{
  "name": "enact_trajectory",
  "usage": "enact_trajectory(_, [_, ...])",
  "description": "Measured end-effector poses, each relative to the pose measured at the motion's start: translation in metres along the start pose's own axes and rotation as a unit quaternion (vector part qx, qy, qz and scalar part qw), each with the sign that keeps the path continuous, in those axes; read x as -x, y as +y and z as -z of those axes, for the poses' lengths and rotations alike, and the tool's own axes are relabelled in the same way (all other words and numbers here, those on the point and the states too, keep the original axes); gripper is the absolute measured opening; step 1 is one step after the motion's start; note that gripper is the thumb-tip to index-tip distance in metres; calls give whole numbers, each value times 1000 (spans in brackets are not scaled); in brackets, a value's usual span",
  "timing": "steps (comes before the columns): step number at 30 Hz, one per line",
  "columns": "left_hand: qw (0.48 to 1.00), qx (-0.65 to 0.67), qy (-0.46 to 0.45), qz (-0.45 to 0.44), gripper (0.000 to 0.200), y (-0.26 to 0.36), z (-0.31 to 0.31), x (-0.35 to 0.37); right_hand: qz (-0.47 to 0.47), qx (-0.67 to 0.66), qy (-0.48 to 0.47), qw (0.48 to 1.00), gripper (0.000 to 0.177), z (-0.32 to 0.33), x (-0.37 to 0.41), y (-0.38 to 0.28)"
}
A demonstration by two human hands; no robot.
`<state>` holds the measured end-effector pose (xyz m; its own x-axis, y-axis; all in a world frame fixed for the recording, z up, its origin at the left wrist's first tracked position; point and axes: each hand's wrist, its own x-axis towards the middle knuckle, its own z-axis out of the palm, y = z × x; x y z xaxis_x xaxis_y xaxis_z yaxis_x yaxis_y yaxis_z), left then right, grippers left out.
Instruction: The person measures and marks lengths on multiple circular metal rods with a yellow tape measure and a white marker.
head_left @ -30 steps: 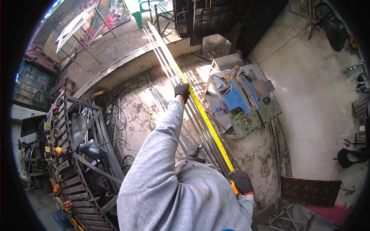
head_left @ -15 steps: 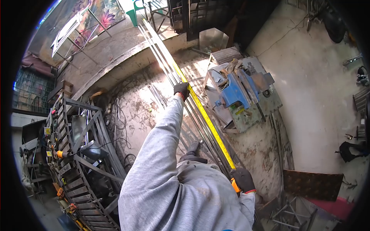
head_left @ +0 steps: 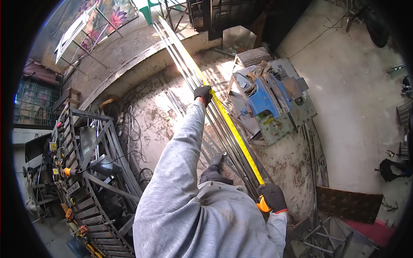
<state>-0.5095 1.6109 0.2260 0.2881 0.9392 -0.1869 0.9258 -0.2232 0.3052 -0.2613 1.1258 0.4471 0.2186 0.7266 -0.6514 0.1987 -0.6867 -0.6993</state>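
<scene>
A yellow tape measure blade [head_left: 236,136] runs out diagonally along long thin metal bars [head_left: 219,133], reaching toward the top of the view. My left hand [head_left: 203,94], in a dark glove, is closed around the blade and bars at mid-length; what exactly its fingers grip is partly hidden. Near my body, my right hand [head_left: 273,198], also gloved, is wrapped round the orange tape measure case [head_left: 263,204], from which the blade comes out.
To the right of the bars stands a worktable [head_left: 282,133] with a blue machine [head_left: 263,101]. A slatted metal rack [head_left: 86,202] with tools is at the left. A rusty plate [head_left: 348,205] lies lower right, and a low ledge [head_left: 129,69] curves behind.
Both hands have shifted slightly in view, the left one up a little. More of the orange case shows beside my right hand. The grips look the same.
</scene>
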Motion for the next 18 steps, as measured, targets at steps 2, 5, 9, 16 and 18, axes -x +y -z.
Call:
enact_trajectory(2, [999,-39,19,-27,15,5,6,4,-2,7,1,1000,28,3,1,4])
enact_trajectory(5, [997,62,-13,35,16,4,-10,-4,-8,4,5,1000,27,6,4,4])
enact_trajectory(9, [911,390,16,132,18,-6,-48,-20,-25,19,20,999,27,9,1,23])
enact_trajectory(16, [998,-2,64,-28,17,12,-9,7,-13,-5,12,1000,28,11,4,23])
enact_trajectory(18, [998,11,54,-27,18,14,-9,11,-46,-30,18,998,30,12,11,15])
